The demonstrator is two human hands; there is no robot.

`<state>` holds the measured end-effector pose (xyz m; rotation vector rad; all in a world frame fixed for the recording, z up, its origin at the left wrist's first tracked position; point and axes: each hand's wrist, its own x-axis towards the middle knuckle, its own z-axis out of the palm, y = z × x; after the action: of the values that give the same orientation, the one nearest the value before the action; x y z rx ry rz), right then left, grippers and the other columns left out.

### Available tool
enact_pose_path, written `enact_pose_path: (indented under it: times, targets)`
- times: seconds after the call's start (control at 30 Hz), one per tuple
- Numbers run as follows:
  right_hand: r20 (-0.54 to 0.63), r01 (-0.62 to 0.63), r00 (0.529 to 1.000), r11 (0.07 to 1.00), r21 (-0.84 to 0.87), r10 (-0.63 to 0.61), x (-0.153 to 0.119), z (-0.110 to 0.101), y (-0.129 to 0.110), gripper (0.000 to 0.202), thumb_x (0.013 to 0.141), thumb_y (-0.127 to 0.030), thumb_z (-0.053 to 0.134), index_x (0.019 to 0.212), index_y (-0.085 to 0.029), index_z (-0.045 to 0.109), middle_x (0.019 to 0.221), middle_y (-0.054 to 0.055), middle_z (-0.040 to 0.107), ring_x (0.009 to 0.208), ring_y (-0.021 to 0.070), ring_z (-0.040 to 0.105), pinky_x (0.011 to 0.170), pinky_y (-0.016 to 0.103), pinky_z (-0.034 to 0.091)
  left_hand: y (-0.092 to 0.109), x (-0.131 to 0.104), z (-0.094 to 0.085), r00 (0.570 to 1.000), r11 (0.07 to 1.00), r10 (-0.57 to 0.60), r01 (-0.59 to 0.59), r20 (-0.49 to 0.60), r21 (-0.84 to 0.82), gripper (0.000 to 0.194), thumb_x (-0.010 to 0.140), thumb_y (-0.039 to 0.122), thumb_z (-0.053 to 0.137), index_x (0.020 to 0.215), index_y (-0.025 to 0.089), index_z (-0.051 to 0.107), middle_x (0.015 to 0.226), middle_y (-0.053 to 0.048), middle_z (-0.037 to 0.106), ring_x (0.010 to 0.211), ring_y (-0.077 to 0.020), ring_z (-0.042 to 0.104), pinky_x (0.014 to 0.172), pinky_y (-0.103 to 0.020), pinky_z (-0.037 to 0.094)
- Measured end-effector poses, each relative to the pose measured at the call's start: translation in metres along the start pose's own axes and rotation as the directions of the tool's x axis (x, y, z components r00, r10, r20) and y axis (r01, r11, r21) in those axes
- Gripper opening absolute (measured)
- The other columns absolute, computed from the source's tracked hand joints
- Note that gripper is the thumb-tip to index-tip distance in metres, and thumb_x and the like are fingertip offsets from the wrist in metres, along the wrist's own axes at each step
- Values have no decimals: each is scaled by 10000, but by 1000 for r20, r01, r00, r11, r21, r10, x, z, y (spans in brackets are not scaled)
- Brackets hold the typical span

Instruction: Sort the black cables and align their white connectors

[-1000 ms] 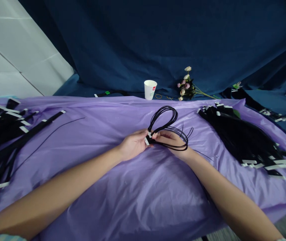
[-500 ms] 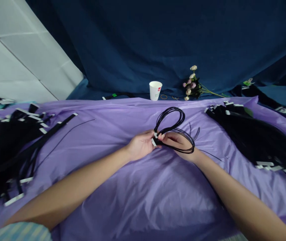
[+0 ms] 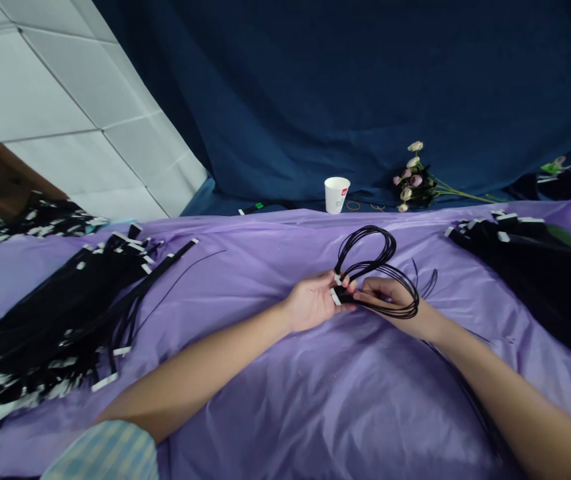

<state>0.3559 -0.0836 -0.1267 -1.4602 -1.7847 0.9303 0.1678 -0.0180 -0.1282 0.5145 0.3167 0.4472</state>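
**Coiled cable pinched at its white end, both grips on it**

The black cable (image 3: 365, 267) is up in front of me, above the middle of the purple-covered counter (image 3: 265, 413). My left grip (image 3: 315, 303) is closed on it at the white plug (image 3: 335, 296), a second white end (image 3: 337, 278) just above. My right grip (image 3: 401, 293) is closed on the black part right beside; some fingertips hidden, so exact contact unclear.

Reads to me as left anchoring the plug, right keeping strands gathered. One loop stands up clear of my fingers, the other falls across my right hand; pinching at the crossing probably stops both springing open. Thin wire tails (image 3: 431, 283) stick out past my right wrist.

Left pile (image 3: 60, 300) and right pile (image 3: 540, 267) flank me, likely to leave the middle for my hands. Paper cup (image 3: 335, 200), rubber bands (image 3: 353, 207) and flowers (image 3: 415, 180) sit beyond the far edge, presumably out of elbow range.
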Motion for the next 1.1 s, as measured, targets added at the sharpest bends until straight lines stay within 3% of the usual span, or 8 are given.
enact_pose_path:
  times: [0.17, 0.3, 0.5, 0.67, 0.8, 0.93, 1.0, 1.1]
  targets:
    - [-31, -45, 998, 986, 162, 51, -2, -1, -1, 417, 861, -552, 581, 714, -166, 529, 668, -15, 441, 635, 116, 360, 582, 259, 291, 2, 0, 1, 1000, 1000, 18, -18, -20, 11, 237, 924, 231, 444, 745, 132, 564, 887, -75, 531, 853, -173, 566, 767, -339, 498]
    - [14, -81, 997, 942, 325, 81, -1, -4, 0, 395, 849, -534, 609, 727, -163, 549, 682, -11, 474, 659, 121, 405, 618, 260, 324, 3, -1, 2, 999, 1000, 11, -10, -51, 11, 212, 913, 233, 475, 751, 134, 570, 892, -72, 533, 861, -172, 559, 781, -350, 501]
    - [41, -100, 995, 915, 391, 91, -3, -12, -4, 401, 851, -522, 613, 704, -155, 541, 668, -20, 452, 643, 104, 388, 614, 252, 315, 2, -1, 1, 1000, 999, 24, -23, -12, 47, 203, 905, 253, 501, 786, 126, 605, 919, -81, 545, 923, -189, 555, 782, -353, 498]
    - [-16, -116, 990, 871, 478, 140, -5, -20, -12, 463, 824, -537, 631, 598, -168, 468, 580, -40, 371, 553, 86, 287, 534, 255, 249, 3, -2, 1, 1000, 998, 9, -10, 21, 58, 182, 885, 260, 546, 776, 122, 598, 906, -74, 542, 916, -208, 587, 773, -350, 490]
    - [-66, -102, 982, 798, 595, 175, -9, -32, -13, 455, 768, -523, 693, 569, -169, 488, 557, -42, 342, 529, 84, 287, 510, 245, 281, 5, -2, 0, 1000, 998, 20, -21, 18, 62, 174, 878, 255, 559, 773, 121, 594, 902, -68, 543, 904, -215, 607, 767, -349, 491]
    - [-125, -69, 962, 663, 746, 241, -16, -51, -14, 260, 759, -421, 723, 847, -180, 684, 533, -78, 257, 482, 80, 272, 596, 271, 431, 7, -1, -3, 1000, 998, 23, -23, -6, 52, 202, 904, 262, 519, 798, 115, 608, 896, -70, 551, 897, -203, 606, 751, -332, 500]
    - [-181, -15, 950, 614, 789, 255, -20, -60, -14, 266, 771, -363, 704, 987, -206, 699, 535, -85, 252, 464, 81, 276, 661, 306, 477, 7, 0, -4, 999, 999, 20, -19, -27, 45, 220, 918, 265, 499, 804, 114, 612, 901, -76, 562, 891, -196, 607, 743, -322, 503]
    - [-296, 98, 918, 572, 814, 264, -25, -71, -15, 177, 794, -348, 630, 933, -254, 687, 564, -61, 328, 487, 104, 351, 711, 347, 499, 6, 1, -4, 998, 999, 19, -16, -56, 50, 232, 927, 259, 485, 807, 111, 617, 925, -88, 583, 886, -193, 613, 715, -307, 505]
